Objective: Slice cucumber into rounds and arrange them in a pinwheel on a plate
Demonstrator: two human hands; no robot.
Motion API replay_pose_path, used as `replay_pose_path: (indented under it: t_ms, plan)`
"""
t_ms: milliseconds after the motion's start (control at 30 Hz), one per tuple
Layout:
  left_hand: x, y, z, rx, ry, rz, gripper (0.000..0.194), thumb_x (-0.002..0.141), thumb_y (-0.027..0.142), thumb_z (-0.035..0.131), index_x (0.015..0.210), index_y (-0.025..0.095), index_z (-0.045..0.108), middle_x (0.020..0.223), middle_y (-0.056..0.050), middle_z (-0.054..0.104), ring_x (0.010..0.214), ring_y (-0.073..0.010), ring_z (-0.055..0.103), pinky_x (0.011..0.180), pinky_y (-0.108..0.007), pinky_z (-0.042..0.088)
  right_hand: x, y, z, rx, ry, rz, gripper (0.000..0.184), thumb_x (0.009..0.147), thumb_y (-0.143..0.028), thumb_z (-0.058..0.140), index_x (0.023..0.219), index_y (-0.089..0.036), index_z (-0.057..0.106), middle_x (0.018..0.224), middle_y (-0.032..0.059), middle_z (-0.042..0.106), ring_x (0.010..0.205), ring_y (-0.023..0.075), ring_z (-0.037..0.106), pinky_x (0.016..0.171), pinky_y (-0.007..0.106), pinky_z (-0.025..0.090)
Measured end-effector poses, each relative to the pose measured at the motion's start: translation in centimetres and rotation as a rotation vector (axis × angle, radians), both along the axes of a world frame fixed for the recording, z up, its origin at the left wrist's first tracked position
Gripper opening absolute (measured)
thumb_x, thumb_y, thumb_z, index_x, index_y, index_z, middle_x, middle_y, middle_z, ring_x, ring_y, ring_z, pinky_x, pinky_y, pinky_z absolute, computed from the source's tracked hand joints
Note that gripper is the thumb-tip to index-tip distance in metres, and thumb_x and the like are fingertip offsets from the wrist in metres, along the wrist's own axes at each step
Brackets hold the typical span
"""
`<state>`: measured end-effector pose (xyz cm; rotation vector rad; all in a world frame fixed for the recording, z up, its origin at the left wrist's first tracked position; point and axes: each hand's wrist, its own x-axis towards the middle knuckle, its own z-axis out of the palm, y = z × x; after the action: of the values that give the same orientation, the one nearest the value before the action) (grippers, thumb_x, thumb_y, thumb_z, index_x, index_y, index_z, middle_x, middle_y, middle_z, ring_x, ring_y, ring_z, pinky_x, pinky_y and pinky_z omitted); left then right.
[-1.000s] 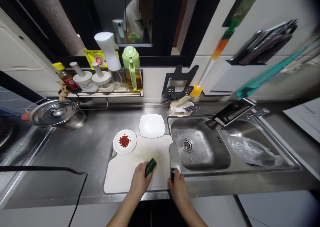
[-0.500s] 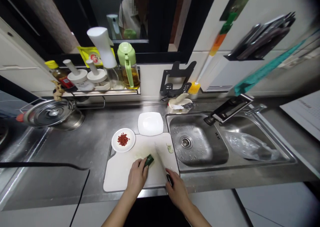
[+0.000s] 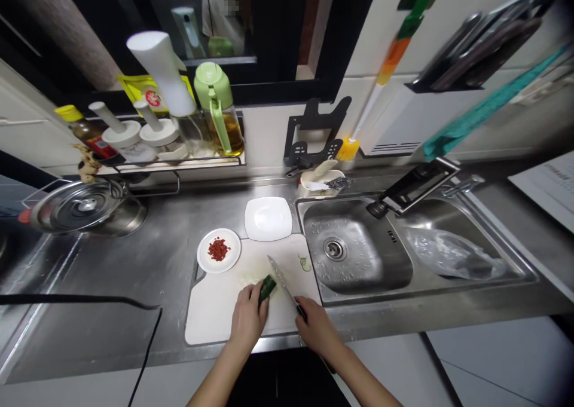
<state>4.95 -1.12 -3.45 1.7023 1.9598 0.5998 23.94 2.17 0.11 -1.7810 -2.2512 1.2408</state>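
Observation:
My left hand [image 3: 249, 312] is closed around a short piece of dark green cucumber [image 3: 267, 288], steadying it on the white cutting board [image 3: 210, 317]. In my right hand [image 3: 315, 326] is the black handle of a kitchen knife [image 3: 283, 282]. Its blade points up and away to the left, just right of the cucumber's end; whether they touch I cannot tell. Thin green peel scraps [image 3: 304, 262] lie near the board's right edge. A round plate of chopped red pieces [image 3: 218, 250] overlaps the board's far left corner.
Behind the board lies a white square plate [image 3: 268, 219]. To the right is a steel sink [image 3: 309, 216] with a plastic bag [image 3: 452, 254] in its second basin. A lidded pot [image 3: 89, 207] stands at left, below a seasoning shelf [image 3: 179, 162]. A black cable [image 3: 152, 335] crosses the front left.
The knife's blade has swung a little left, closer to the cucumber, and shows sharper than before. My left hand keeps its hold. The whole view has shifted slightly.

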Motion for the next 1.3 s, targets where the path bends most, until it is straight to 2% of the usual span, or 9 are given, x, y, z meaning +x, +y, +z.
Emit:
replay_pose_path:
  t_ms: [100, 200, 333, 433, 500, 667, 833, 1000, 1300]
  plan:
    - [0.3, 0.5, -0.4, 0.087, 0.002, -0.017, 0.042, 0.08, 0.021, 0.051, 0.122, 0.017, 0.049, 0.115, -0.012, 0.051, 0.112, -0.0247, 0.05, 0.095, -0.044, 0.045, -0.7, 0.5, 0.5, -0.016, -0.166, 0.037, 0.032, 0.085, -0.022, 0.039, 0.112, -0.014, 0.056, 0.102, 0.0118, 0.063, 0.098, 0.0217, 0.057, 0.085, 0.031, 0.04]
    - [0.5, 1.2, -0.8, 0.146, -0.014, -0.076, 0.038, 0.081, 0.02, 0.051, 0.119, 0.018, 0.05, 0.116, -0.011, 0.052, 0.11, -0.0231, 0.052, 0.094, -0.043, 0.047, -1.4, 1.0, 1.0, -0.017, -0.311, 0.074, 0.031, 0.092, -0.029, 0.032, 0.108, -0.017, 0.056, 0.094, 0.011, 0.063, 0.092, 0.0221, 0.059, 0.079, 0.03, 0.041]
    - [0.3, 1.6, -1.5, 0.193, -0.015, -0.17, 0.03, 0.084, 0.018, 0.048, 0.113, 0.02, 0.054, 0.112, -0.009, 0.058, 0.106, -0.0214, 0.056, 0.091, -0.042, 0.049, -2.0, 1.8, 1.1, 0.017, -0.352, 0.142, 0.031, 0.087, -0.01, 0.032, 0.104, -0.014, 0.058, 0.107, 0.0149, 0.057, 0.092, 0.0207, 0.059, 0.079, 0.029, 0.04]
    - [0.0, 1.5, -1.8, 0.221, 0.007, -0.184, 0.03, 0.085, 0.019, 0.048, 0.114, 0.02, 0.054, 0.112, -0.009, 0.059, 0.106, -0.0209, 0.057, 0.092, -0.042, 0.049, -2.1, 2.3, 0.8, 0.002, -0.327, 0.206, 0.045, 0.081, -0.001, 0.031, 0.12, -0.016, 0.05, 0.111, 0.0133, 0.056, 0.089, 0.0187, 0.06, 0.074, 0.027, 0.041]
    - [-0.1, 1.5, -1.8, 0.233, 0.028, -0.191, 0.031, 0.085, 0.019, 0.047, 0.115, 0.019, 0.054, 0.113, -0.01, 0.06, 0.107, -0.0207, 0.057, 0.093, -0.041, 0.049, -1.9, 2.5, 0.5, 0.003, -0.313, 0.251, 0.051, 0.081, 0.0, 0.03, 0.127, -0.018, 0.044, 0.106, 0.0114, 0.059, 0.088, 0.0185, 0.06, 0.071, 0.026, 0.042]
    - [0.0, 1.7, -1.7, 0.231, 0.052, -0.204, 0.031, 0.086, 0.016, 0.046, 0.116, 0.018, 0.054, 0.113, -0.009, 0.061, 0.107, -0.0195, 0.057, 0.095, -0.039, 0.049, -1.1, 2.5, 0.0, 0.121, -0.335, 0.289, 0.05, 0.083, -0.001, 0.029, 0.127, -0.018, 0.046, 0.099, 0.0098, 0.063, 0.084, 0.0167, 0.06, 0.071, 0.024, 0.043]
    - [0.0, 2.0, -1.4, 0.202, 0.058, -0.197, 0.029, 0.087, 0.018, 0.046, 0.115, 0.018, 0.054, 0.113, -0.009, 0.062, 0.107, -0.0193, 0.057, 0.094, -0.038, 0.049, -0.4, 1.5, 1.9, 0.093, -0.389, 0.351, 0.058, 0.078, 0.004, 0.032, 0.13, -0.018, 0.045, 0.1, 0.0102, 0.063, 0.079, 0.018, 0.062, 0.067, 0.025, 0.045]
    - [0.0, 2.0, -1.4, 0.198, 0.069, -0.191, 0.028, 0.087, 0.019, 0.046, 0.113, 0.019, 0.055, 0.113, -0.009, 0.062, 0.108, -0.021, 0.057, 0.094, -0.04, 0.049, -0.1, 0.6, 3.9, 0.017, -0.422, 0.355, 0.061, 0.077, 0.007, 0.032, 0.131, -0.018, 0.045, 0.103, 0.0111, 0.063, 0.077, 0.017, 0.063, 0.063, 0.022, 0.044]
    - [0.1, 2.0, -1.3, 0.201, 0.091, -0.174, 0.026, 0.087, 0.02, 0.047, 0.111, 0.018, 0.057, 0.112, -0.009, 0.063, 0.107, -0.0206, 0.058, 0.095, -0.039, 0.049, 0.6, 0.2, 4.2, -0.013, -0.373, 0.345, 0.067, 0.073, 0.008, 0.031, 0.132, -0.019, 0.045, 0.104, 0.0102, 0.063, 0.075, 0.0156, 0.063, 0.063, 0.02, 0.043]
